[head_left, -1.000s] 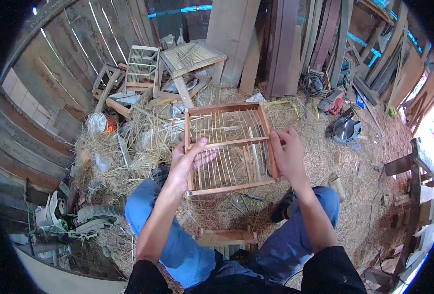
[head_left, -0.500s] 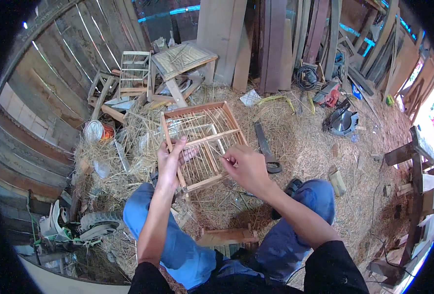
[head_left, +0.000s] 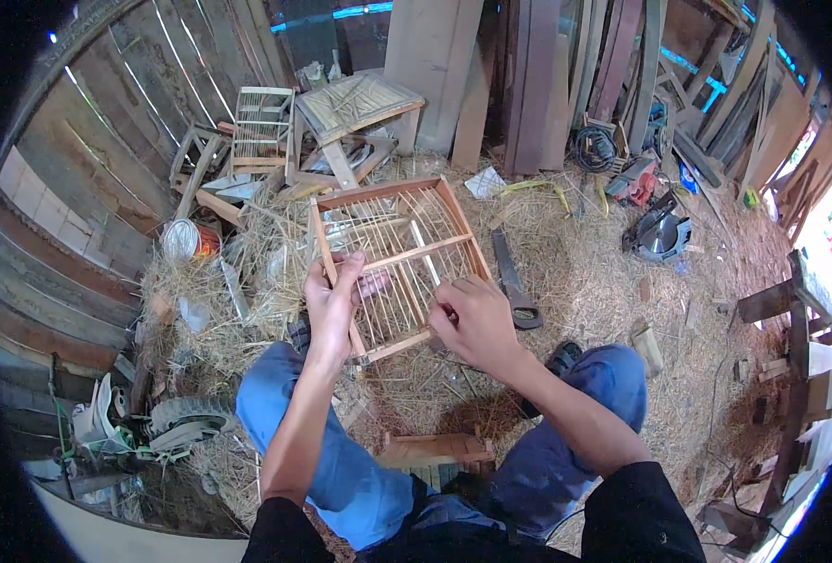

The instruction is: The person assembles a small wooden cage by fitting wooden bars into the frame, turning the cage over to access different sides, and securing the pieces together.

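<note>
A wooden cage frame with thin slender bars [head_left: 392, 258] is held up in front of me, tilted, above the straw-strewn floor. My left hand [head_left: 334, 305] grips its left side rail, with the thumb on the near face and fingers reaching behind the bars. At the lower right part of the frame, my right hand [head_left: 477, 319] is closed, thumb and fingers pinched together against the bars. A pale strip [head_left: 425, 251] runs down inside the frame toward those fingertips. What the right fingers pinch is hidden.
A handsaw [head_left: 512, 281] lies right of the frame, and a circular saw [head_left: 658, 230] farther right. A small wooden table [head_left: 359, 103] and a second barred frame [head_left: 261, 131] stand at the back left. A tin can [head_left: 186, 240] sits left; planks [head_left: 528, 84] lean behind.
The cage frame has shifted slightly up and right and turned a little, both hands moving with it. The right hand stays closed at its lower right part.
</note>
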The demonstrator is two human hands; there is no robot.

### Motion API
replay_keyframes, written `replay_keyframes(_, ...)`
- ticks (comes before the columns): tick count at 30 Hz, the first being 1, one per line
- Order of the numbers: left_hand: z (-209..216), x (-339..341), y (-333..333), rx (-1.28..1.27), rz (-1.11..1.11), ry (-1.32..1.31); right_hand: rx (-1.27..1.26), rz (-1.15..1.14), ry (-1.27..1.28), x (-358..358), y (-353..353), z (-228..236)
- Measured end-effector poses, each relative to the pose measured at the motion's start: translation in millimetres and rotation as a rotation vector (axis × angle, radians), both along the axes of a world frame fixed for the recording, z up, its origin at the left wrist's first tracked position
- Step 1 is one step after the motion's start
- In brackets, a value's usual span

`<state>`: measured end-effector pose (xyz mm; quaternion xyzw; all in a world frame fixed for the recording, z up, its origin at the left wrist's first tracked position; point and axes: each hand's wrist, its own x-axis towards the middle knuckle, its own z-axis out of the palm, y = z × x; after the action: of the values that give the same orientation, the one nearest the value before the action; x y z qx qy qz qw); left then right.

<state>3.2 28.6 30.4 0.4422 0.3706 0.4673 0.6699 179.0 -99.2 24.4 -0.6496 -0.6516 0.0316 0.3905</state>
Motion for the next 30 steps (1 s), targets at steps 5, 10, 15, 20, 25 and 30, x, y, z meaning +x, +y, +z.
replay_keyframes(5,1.0,-1.5,-2.6,0.077,0.000,0.008,-0.029,-0.010,0.072,-1.5,0.7,-3.6)
replay_keyframes(10,2.8,-0.3,-3.5,0.053,0.004,0.015,-0.042,-0.031,0.159,-1.9,-0.6,-1.0)
replay_keyframes(15,3.8,-0.9,-3.6,0.040,0.002,0.016,-0.070,-0.046,0.202,-0.8,-0.3,4.7)
replay_keyframes(20,2.5,-2.0,-3.8,0.054,0.002,0.021,-0.041,-0.072,0.247,-1.8,-0.9,4.5)
replay_keyframes(25,6.6,1.2,-8.5,0.049,0.000,0.029,-0.059,-0.012,0.146,1.8,-1.9,0.7)
replay_keyframes(30,-3.5,3.8,-12.9,0.084,-0.029,0.036,-0.060,-0.028,0.094,-0.9,-3.1,-6.6)
